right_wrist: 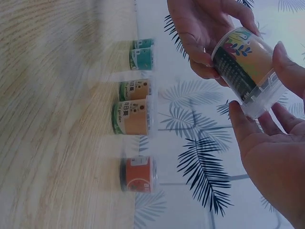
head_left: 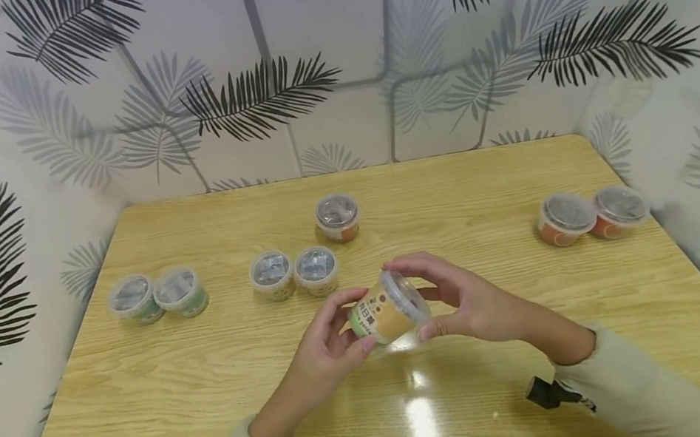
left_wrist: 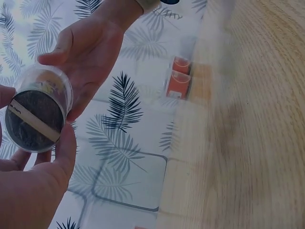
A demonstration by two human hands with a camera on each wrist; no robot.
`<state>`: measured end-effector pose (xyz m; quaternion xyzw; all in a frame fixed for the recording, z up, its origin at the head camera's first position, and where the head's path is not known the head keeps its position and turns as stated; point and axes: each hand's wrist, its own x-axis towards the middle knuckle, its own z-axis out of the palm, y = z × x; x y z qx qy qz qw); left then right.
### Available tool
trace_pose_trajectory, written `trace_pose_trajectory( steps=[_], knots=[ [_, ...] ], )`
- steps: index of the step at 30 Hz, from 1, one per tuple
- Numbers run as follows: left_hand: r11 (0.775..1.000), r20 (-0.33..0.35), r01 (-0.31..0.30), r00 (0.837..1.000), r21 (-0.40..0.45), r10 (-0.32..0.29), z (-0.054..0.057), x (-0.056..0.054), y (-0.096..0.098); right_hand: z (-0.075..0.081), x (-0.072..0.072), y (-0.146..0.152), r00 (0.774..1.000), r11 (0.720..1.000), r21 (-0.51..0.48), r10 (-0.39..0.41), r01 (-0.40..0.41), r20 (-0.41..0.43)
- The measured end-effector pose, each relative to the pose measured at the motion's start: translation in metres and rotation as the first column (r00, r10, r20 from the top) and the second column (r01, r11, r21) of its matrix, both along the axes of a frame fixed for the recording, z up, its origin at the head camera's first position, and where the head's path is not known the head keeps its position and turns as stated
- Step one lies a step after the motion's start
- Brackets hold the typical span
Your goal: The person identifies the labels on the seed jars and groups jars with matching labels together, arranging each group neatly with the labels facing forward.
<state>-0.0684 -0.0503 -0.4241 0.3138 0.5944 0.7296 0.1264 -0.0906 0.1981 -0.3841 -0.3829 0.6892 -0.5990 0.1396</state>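
Note:
Both hands hold one small tub (head_left: 377, 319), raised above the front middle of the table and tilted, its clear plastic lid (head_left: 406, 296) toward the right. The label is orange-tan with dark characters and a green band at the base. My left hand (head_left: 330, 344) grips the base end, thumb below and fingers above. At the lid end, my right hand (head_left: 465, 301) has its thumb and fingers around the rim. The left wrist view shows the tub's dark bottom (left_wrist: 33, 125) with a pale strip across it. In the right wrist view a flower pattern is visible on the label.
Two green tubs (head_left: 180, 292) stand at the left of the wooden table (head_left: 180, 399). Two orange-tan tubs (head_left: 272, 276) stand left of the middle, with a red-orange tub (head_left: 338, 218) behind them. Two more red-orange tubs (head_left: 565, 219) stand at the right. A leaf-patterned wall (head_left: 337, 123) surrounds the table.

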Motion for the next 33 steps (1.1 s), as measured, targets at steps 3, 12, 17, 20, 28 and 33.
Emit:
trace_pose_trajectory(
  steps=[3, 12, 17, 20, 28, 33],
  knots=[
    [0.998, -0.029, -0.07, 0.997, 0.001, 0.07, 0.002, 0.001, 0.002, 0.001, 0.0, 0.0, 1.0, 1.0, 0.026, -0.012, 0.012, -0.015],
    [0.956, -0.257, -0.291, 0.928, -0.044, 0.271, 0.019, 0.009, 0.01, -0.004, 0.003, -0.006, 0.987, 0.994, 0.004, -0.113, 0.113, 0.111],
    [0.936, -0.364, -0.342, 0.885, -0.088, 0.29, 0.027, 0.012, 0.014, -0.005, 0.003, -0.012, 0.96, 0.983, 0.014, -0.183, 0.185, 0.211],
    [0.939, -0.365, -0.323, 0.894, -0.121, 0.261, 0.029, 0.012, 0.013, -0.004, 0.003, -0.012, 0.951, 0.979, 0.02, -0.201, 0.202, 0.235],
    [0.927, -0.337, -0.304, 0.915, -0.221, 0.22, 0.034, 0.006, 0.008, -0.003, -0.002, -0.011, 0.978, 0.977, 0.069, -0.204, 0.202, 0.029],
    [0.913, -0.403, -0.304, 0.898, -0.272, 0.178, 0.037, -0.001, 0.007, -0.004, -0.005, -0.012, 0.984, 0.983, 0.09, -0.155, 0.163, -0.09]
  ],
)
